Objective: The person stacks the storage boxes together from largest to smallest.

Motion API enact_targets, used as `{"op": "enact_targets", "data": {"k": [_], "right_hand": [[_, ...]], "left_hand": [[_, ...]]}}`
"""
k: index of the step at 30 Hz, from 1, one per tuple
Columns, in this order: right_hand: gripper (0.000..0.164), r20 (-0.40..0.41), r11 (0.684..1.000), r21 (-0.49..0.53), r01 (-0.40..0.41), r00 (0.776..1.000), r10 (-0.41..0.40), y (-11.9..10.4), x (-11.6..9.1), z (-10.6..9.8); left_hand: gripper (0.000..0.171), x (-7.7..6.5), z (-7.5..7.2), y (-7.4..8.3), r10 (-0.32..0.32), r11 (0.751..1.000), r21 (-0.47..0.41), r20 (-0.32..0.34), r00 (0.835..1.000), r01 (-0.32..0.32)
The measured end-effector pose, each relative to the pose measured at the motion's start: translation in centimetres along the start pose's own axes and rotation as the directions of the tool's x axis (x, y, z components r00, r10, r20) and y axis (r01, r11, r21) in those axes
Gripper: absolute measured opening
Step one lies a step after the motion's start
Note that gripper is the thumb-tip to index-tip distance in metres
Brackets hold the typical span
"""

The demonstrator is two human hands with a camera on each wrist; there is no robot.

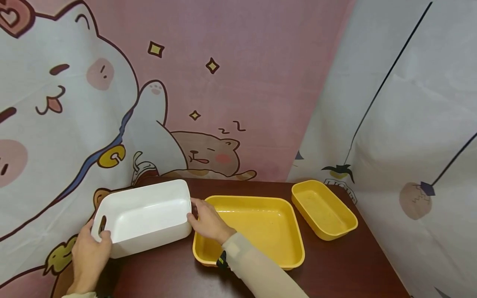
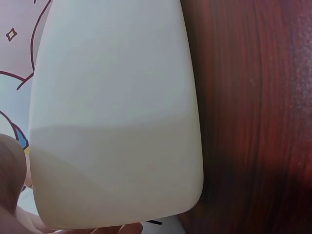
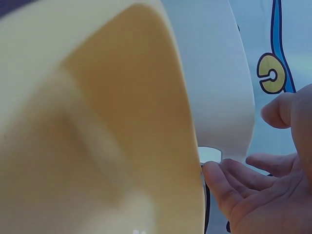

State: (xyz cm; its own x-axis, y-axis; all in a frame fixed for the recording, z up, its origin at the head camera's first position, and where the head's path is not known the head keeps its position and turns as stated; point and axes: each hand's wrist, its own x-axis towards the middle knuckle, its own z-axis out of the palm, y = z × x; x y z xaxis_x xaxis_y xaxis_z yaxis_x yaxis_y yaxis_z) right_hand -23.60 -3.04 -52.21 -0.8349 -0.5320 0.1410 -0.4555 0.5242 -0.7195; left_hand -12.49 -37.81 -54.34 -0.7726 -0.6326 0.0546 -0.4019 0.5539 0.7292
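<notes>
A white plastic storage bin (image 1: 149, 211) with a handle slot in its end lies at the left, its open top toward me. My left hand (image 1: 89, 252) grips its left end, thumb over the rim beside the slot; the left wrist view shows the bin's plain outer wall (image 2: 117, 112). At the other end, my right hand (image 1: 208, 219) touches the bin with its fingertips near the slot there. In the right wrist view the right thumb (image 3: 278, 112) stands apart from the rim. Whether the bin rests fully on the table is hard to tell.
Right of the bin, a large yellow tray (image 1: 298, 248) sits beneath my right forearm. A smaller yellow tray (image 1: 324, 238) stands at the back right of the dark wooden table (image 1: 343, 269). Cartoon-printed cloth (image 1: 261, 82) hangs behind and along the sides.
</notes>
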Motion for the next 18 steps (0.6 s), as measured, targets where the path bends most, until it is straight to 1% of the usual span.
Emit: {"op": "enact_targets", "data": {"k": [4,11,18], "right_hand": [[0.058,0.006,0.999,0.028,-0.037,0.999,0.037,-0.06,0.1,0.19],[0.06,0.018,0.99,0.109,-0.086,0.996,0.085,-0.41,0.26,0.65],[0.063,0.021,0.981,0.147,-0.126,0.992,0.124,-0.48,0.13,0.88]], "left_hand": [[0.079,-0.02,-0.12,0.05,-0.008,1.0,-0.004,0.006,1.0,0.008],[0.079,-0.06,-0.34,-0.14,-0.031,1.0,-0.001,0.019,0.999,0.031],[0.078,-0.04,-0.37,0.04,-0.048,0.999,0.004,0.04,0.998,0.048]]}}
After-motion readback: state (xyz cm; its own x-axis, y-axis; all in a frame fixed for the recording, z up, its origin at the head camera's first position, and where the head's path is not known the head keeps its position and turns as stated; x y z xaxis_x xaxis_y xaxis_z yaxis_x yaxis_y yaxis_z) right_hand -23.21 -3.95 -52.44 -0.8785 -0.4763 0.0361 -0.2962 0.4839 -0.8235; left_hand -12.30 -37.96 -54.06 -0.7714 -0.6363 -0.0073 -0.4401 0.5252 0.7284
